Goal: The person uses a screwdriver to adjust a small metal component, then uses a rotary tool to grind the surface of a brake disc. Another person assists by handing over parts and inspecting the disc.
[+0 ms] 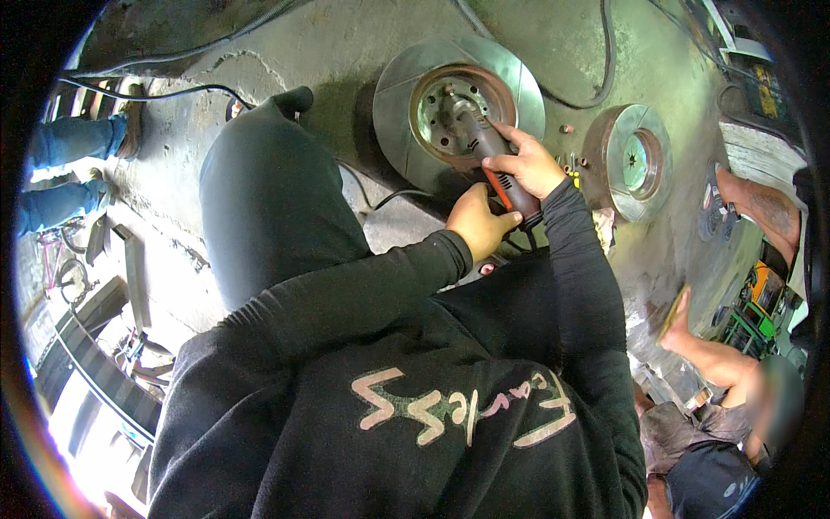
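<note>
A large grey brake disc [519,65] with a raised, rusty-edged hub lies on the floor in front of me. Both hands are closed on a dark electric die grinder [478,130] with an orange-red strip. My right hand [534,164] wraps round its body from the right. At the rear end, near the cord, my left hand [480,225] grips it from the left. The grinder's tip points into the hub face, by the bolt holes; whether it touches the metal I cannot tell.
A smaller brake disc [616,164] stands to the right, with small yellow-handled bits [572,164] beside it. Cables [596,91] cross the floor. A person in jeans [78,143] stands at far left; another person [718,372] sits at lower right. My bent knee [268,164] is left of the disc.
</note>
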A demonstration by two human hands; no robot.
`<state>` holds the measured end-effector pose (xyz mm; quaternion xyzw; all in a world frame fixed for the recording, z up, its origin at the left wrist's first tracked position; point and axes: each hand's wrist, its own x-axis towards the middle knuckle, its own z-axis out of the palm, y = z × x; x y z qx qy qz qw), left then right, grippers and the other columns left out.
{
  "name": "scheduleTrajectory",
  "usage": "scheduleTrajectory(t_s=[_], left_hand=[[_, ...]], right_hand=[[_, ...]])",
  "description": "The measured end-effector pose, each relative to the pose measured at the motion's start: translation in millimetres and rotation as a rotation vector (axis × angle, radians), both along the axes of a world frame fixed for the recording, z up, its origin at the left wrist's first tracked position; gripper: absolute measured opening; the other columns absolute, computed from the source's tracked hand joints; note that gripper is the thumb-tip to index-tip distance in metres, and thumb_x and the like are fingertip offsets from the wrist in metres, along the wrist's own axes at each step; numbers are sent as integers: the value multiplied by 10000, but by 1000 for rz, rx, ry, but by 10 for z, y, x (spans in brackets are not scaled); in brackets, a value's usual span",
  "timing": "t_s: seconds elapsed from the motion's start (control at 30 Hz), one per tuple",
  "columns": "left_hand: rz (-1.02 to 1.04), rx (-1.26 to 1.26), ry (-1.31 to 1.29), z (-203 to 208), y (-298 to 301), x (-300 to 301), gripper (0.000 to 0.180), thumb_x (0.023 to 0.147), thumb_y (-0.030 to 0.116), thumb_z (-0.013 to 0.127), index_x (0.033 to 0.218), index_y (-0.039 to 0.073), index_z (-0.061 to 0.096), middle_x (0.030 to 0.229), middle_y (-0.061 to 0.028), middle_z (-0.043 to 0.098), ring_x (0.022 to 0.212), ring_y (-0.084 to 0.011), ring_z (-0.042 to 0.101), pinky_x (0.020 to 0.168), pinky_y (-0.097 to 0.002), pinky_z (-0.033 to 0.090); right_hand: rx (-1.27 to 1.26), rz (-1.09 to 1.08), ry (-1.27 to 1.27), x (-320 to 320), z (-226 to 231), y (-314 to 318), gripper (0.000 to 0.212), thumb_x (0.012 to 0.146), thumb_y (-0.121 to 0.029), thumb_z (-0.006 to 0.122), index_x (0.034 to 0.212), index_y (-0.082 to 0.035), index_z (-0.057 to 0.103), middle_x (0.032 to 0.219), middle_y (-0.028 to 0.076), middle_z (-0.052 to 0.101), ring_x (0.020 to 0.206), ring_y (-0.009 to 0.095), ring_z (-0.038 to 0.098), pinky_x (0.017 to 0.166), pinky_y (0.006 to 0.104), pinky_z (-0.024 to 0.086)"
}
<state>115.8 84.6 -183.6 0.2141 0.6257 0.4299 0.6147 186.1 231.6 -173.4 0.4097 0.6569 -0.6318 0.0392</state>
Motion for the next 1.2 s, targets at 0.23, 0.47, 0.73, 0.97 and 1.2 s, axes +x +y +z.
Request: scheduleTrajectory(t_s=[0.23, 0.47, 0.73, 0.97, 1.2], left_hand=[[-84, -85, 44, 399, 79, -209, 420, 783, 75, 736, 1091, -74, 493, 1000, -159, 638, 908, -234, 632, 790, -358, 524], [-44, -36, -64, 180, 23, -78, 452, 800, 47, 718, 1144, -101, 465, 1079, -192, 626, 976, -232, 626, 796, -350, 531], [41, 2, -72, 142, 56, -51, 402, 764, 85, 740, 1063, -87, 533, 980, -207, 662, 911, -279, 658, 813, -358, 512], [35, -19, -79, 164, 58, -72, 433, 775, 92, 741, 1087, -99, 511, 1036, -221, 645, 950, -280, 646, 857, -356, 500], [-67, -64, -73, 299, 82, -132, 463, 788, 77, 740, 1122, -118, 485, 1071, -204, 633, 980, -248, 628, 862, -351, 509]], right_hand=[[-68, -37, -37, -65, 37, 0, 735, 732, -186, 747, 1353, 48, 432, 1268, 194, 560, 1115, 237, 563, 994, 327, 410], [126, 35, -39, 4, -18, -20, 787, 706, -179, 748, 1378, 48, 406, 1318, 228, 506, 1233, 264, 488, 1056, 333, 349], [-20, 38, 2, -36, -19, 68, 780, 721, -167, 740, 1384, 55, 394, 1332, 216, 498, 1192, 239, 513, 1018, 313, 385], [64, 37, 7, -51, -7, 73, 771, 722, -155, 736, 1388, 40, 400, 1301, 198, 526, 1145, 223, 538, 984, 306, 409], [17, 115, 15, -19, -48, 21, 780, 722, -173, 732, 1385, 58, 392, 1322, 221, 506, 1213, 249, 498, 1021, 311, 379]])
